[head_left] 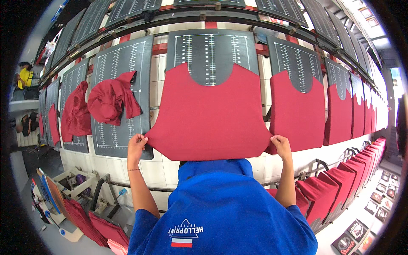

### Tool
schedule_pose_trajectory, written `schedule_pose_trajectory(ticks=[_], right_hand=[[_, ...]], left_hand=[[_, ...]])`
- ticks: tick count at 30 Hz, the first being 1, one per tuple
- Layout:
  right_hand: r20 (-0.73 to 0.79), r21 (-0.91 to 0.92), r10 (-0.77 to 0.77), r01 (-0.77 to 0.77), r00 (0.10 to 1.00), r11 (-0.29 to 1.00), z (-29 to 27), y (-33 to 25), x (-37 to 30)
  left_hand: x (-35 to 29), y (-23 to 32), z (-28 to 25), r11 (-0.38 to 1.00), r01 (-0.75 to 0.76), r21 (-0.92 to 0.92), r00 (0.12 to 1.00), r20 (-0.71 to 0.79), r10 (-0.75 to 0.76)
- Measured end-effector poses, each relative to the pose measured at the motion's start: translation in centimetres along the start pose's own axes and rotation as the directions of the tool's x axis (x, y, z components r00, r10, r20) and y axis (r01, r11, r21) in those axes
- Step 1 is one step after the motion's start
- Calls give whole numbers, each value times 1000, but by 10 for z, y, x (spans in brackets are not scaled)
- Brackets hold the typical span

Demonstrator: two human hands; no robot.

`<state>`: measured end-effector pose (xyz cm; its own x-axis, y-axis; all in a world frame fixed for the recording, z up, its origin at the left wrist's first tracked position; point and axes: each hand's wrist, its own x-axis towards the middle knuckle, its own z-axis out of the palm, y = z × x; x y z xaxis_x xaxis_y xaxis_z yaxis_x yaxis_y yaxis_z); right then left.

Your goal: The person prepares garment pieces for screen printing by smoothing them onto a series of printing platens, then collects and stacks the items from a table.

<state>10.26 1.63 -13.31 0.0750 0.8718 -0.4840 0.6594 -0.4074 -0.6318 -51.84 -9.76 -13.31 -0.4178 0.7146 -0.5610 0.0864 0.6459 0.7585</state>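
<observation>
L hand (137, 148) & R hand (281, 146) pinch red fabric (210, 121), lwr sides.

Cloth panel (210, 119) on board (176, 49), 2 bundles (111, 102) left

White tiled floor (161, 168) shows towards 8 o'clock; farther out that way, grey floor (27, 187) surrounds a pale metal frame (63, 178). A cluttered ledge (25, 102) juts in just past 9. Strong overhead light (367, 12) glares at 2, above a bright opening (395, 83). At 4, dark printed sheets (357, 229) cover a pale surface (344, 212).
</observation>
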Motion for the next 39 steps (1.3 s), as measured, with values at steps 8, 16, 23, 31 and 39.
schedule_pose_trajectory(ticks=[8, 16, 23, 31, 39], right_hand=[[-175, -45, 41, -50, 984, 998, 10, -3, 4], [353, -402, -750, 815, 559, 418, 116, -138, 7], [-47, -722, -689, 452, 723, 524, 156, -198, 118], [795, 136, -580, 984, -180, -119, 225, -203, 29], [399, -388, -835, 895, 379, 221, 275, -348, 134]], left_hand=[[-13, 5, 26, 893, -159, 421, 905, -300, 302], [10, -42, 114, 815, 197, -544, 972, 219, -88], [28, -79, 120, 677, 261, -688, 955, 285, -79], [11, -125, 134, 702, 179, -690, 984, 105, -147], [-79, -108, 129, 964, 152, -220, 943, -261, -208]])
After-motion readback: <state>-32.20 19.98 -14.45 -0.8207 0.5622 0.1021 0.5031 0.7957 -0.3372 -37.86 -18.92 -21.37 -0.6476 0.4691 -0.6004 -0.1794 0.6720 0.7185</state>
